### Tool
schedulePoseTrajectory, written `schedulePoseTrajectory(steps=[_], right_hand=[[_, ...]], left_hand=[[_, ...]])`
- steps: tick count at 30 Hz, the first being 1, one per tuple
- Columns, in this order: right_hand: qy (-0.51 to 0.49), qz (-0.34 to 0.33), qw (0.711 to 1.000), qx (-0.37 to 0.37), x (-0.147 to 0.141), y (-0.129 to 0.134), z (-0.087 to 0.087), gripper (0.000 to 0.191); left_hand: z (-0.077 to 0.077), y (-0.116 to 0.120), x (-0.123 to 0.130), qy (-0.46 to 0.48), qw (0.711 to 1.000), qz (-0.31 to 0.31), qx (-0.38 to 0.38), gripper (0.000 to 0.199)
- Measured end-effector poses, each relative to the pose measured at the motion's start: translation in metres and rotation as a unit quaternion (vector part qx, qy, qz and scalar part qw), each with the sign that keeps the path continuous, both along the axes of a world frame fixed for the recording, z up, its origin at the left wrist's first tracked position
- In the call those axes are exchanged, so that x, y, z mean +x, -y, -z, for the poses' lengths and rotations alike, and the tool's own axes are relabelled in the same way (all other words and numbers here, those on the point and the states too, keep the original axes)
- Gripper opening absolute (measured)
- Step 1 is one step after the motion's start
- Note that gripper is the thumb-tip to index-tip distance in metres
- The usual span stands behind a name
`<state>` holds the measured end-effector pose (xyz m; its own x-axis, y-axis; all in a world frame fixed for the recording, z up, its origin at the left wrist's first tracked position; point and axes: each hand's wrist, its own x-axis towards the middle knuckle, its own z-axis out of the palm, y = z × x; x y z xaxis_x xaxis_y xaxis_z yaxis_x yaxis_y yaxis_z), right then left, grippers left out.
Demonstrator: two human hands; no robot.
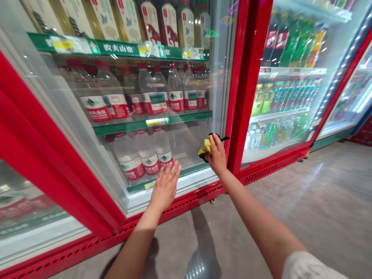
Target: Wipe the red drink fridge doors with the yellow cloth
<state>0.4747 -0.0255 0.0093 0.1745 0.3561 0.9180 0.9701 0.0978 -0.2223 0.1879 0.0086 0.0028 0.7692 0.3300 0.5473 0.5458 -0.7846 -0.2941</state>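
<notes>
My right hand point(217, 155) is closed around a bunched yellow cloth point(207, 146) with dark parts sticking out of it, at the lower right of a glass cooler door point(188, 135). The cloth appears to be against the glass, next to the red door frame point(234, 116). Further left, my left hand point(166, 186) is open, its fingers stretched out at the lower part of the glass; whether it touches the pane I cannot tell. Behind the glass near it stand large water bottles point(151, 164) with red and white labels.
More water bottles point(155, 97) fill the middle shelf, with juice bottles point(128, 19) above. Another red-framed cooler point(279, 93) holding drinks stands to the right. A vented red base point(200, 192) runs along the grey floor point(328, 193).
</notes>
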Motion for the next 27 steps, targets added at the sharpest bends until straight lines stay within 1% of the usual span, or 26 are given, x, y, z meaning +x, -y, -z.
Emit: schedulePoseTrajectory(steps=[2, 3, 5, 7, 9, 11, 12, 14, 16, 17, 19, 21, 22, 24, 25, 27], right_hand=[[-0.065, 0.026, 0.997, 0.041, -0.011, -0.008, -0.01, 0.08], [-0.077, 0.03, 0.996, 0.046, -0.019, -0.011, -0.014, 0.081], [-0.051, 0.021, 0.998, 0.022, -0.037, -0.013, -0.016, 0.082], [0.032, -0.008, 0.999, -0.026, -0.048, -0.008, -0.007, 0.077], [0.119, -0.04, 0.99, -0.059, -0.045, 0.001, 0.006, 0.067], [0.149, -0.044, 0.986, -0.055, -0.036, 0.005, 0.016, 0.061], [0.134, -0.03, 0.99, -0.04, -0.032, 0.004, 0.016, 0.062], [0.066, 0.011, 0.998, 0.006, -0.035, -0.003, 0.01, 0.068], [0.001, 0.041, 0.998, 0.042, -0.053, -0.014, -0.004, 0.073], [-0.014, 0.045, 0.998, 0.048, -0.067, -0.019, -0.011, 0.075], [-0.005, 0.038, 0.999, 0.037, -0.092, -0.024, -0.019, 0.078], [0.045, 0.014, 0.999, 0.014, -0.105, -0.022, -0.017, 0.077], [0.078, 0.0, 0.997, 0.007, -0.104, -0.02, -0.013, 0.075], [0.134, -0.02, 0.991, 0.002, -0.092, -0.013, -0.004, 0.069], [0.147, -0.023, 0.989, 0.007, -0.084, -0.011, 0.0, 0.065], [0.128, -0.013, 0.991, 0.029, -0.074, -0.012, 0.001, 0.06]], left_hand=[[-0.003, 0.0, -0.005, 0.001, 1.0, -0.004, 0.001, 0.073], [-0.004, 0.0, -0.007, 0.001, 1.0, -0.008, 0.001, 0.073], [-0.006, 0.001, -0.01, 0.0, 1.0, -0.015, 0.0, 0.073], [-0.008, 0.001, -0.013, -0.004, 1.0, -0.021, -0.002, 0.073], [-0.009, 0.002, -0.016, -0.007, 1.0, -0.022, -0.001, 0.073], [-0.011, 0.002, -0.019, -0.007, 1.0, -0.022, 0.003, 0.073], [-0.013, 0.002, -0.022, -0.005, 1.0, -0.024, 0.006, 0.073], [-0.016, 0.001, -0.028, 0.002, 0.999, -0.033, 0.015, 0.073], [-0.02, 0.0, -0.036, 0.01, 0.999, -0.046, 0.026, 0.075], [-0.021, -0.001, -0.039, 0.013, 0.998, -0.051, 0.031, 0.076], [-0.023, -0.002, -0.046, 0.014, 0.998, -0.056, 0.038, 0.078], [-0.025, -0.003, -0.051, 0.015, 0.997, -0.058, 0.04, 0.078], [-0.025, -0.002, -0.054, 0.014, 0.997, -0.06, 0.04, 0.078], [-0.027, -0.002, -0.059, 0.012, 0.997, -0.063, 0.041, 0.077], [-0.028, -0.001, -0.062, 0.011, 0.997, -0.065, 0.043, 0.076], [-0.03, 0.0, -0.07, 0.01, 0.997, -0.068, 0.046, 0.074]])
